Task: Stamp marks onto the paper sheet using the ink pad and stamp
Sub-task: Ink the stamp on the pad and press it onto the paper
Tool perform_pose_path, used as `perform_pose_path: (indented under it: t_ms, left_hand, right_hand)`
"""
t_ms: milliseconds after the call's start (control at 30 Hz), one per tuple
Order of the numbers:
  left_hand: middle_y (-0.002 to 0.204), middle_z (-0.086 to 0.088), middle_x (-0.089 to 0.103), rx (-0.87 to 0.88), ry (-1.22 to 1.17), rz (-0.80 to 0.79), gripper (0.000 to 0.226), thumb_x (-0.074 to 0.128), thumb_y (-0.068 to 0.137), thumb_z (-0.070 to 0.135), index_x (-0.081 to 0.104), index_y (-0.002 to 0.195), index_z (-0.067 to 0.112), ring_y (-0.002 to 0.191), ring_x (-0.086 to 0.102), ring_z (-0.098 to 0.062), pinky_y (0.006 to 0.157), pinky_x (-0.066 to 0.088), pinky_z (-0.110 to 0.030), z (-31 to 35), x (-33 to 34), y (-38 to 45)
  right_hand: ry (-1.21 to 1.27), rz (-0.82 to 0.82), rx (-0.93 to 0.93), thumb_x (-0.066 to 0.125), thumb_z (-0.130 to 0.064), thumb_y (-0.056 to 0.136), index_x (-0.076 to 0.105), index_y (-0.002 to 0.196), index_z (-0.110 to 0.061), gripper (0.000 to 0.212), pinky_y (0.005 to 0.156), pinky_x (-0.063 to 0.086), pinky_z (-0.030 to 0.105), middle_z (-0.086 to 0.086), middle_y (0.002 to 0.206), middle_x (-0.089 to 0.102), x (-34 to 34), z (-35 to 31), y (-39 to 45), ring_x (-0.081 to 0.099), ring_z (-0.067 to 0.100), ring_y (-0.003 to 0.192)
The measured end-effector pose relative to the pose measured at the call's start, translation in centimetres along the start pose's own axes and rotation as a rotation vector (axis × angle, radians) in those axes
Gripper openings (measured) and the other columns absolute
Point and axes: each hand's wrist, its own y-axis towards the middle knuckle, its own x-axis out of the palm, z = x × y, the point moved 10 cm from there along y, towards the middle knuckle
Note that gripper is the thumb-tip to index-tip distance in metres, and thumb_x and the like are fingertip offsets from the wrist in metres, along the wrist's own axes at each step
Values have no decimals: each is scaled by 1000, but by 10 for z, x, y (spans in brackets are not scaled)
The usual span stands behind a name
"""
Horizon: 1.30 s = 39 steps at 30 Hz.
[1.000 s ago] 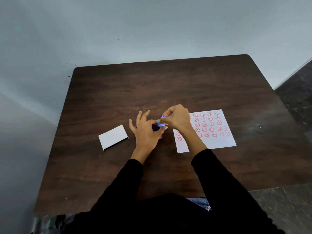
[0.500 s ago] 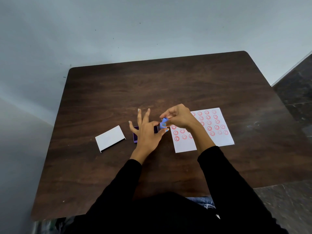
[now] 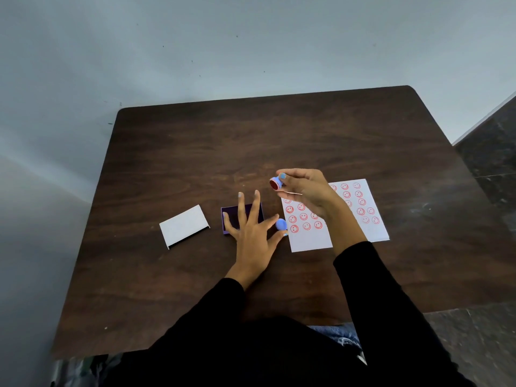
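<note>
A white paper sheet [image 3: 310, 241] with several red smiley marks lies right of centre on the dark wooden table [image 3: 251, 141]. My right hand [image 3: 307, 191] is raised above the sheet's left part and pinches a small blue stamp [image 3: 276, 183] whose red face is tilted to the left. My left hand [image 3: 251, 233] rests with spread fingers over the purple ink pad [image 3: 227, 216]. Between its thumb and forefinger it holds a round blue stamp cap [image 3: 281, 224], beside the sheet's left edge.
A white lid or small box [image 3: 184, 226] lies to the left of the ink pad. The table's front edge is close to my body. A pale wall stands behind the table, and dark floor shows at the right.
The cap has come off the stamp. My right hand lifted the stamp up and to the right, baring its red face. My left hand lowered onto the ink pad with the cap.
</note>
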Motion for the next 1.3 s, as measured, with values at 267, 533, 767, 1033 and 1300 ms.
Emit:
perform_pose_path:
  t_ms: [267, 533, 767, 1033, 1300]
  left_hand:
    - [160, -7, 3, -105, -45, -10, 120, 64, 62, 73, 9, 149, 12, 146, -8, -20, 115, -9, -40, -47, -17, 5]
    - [158, -11, 12, -179, -93, 24, 109, 66, 76, 55, 1, 148, 7, 147, 6, -24, 118, 7, -37, -75, -14, -9]
    - [155, -13, 22, -167, -154, 53, 102, 66, 78, 51, 7, 148, 6, 145, 15, -28, 118, 9, -38, -70, -11, -5]
    - [156, -15, 18, -165, -186, 9, 104, 65, 79, 52, 3, 148, 6, 146, 12, -29, 118, 7, -37, -64, -6, 18]
    - [157, -19, 11, -128, 71, -46, 89, 43, 88, 61, 12, 147, 1, 146, 6, -30, 119, 2, -37, -74, -1, 18]
  right_hand:
    - [706, -141, 126, 52, -6, 92, 65, 99, -2, 15, 66, 60, 29, 15, 89, 74, 22, 18, -4, 72, 25, 85]
    - [917, -125, 225, 51, 0, 91, 60, 96, 6, 12, 76, 58, 33, 23, 105, 63, 45, 30, -12, 58, 31, 110]
    - [936, -100, 259, 55, -5, 90, 65, 85, 1, 13, 65, 61, 30, 15, 78, 72, 61, 49, -14, 68, 21, 81]
    - [1010, -18, 264, 65, -9, 83, 64, 96, 2, 18, 70, 61, 31, 17, 95, 70, 62, 59, -12, 67, 25, 93]
    - [583, 106, 58, 61, -3, 86, 61, 99, -3, 13, 78, 56, 34, 13, 96, 65, 51, 50, -6, 67, 20, 85]
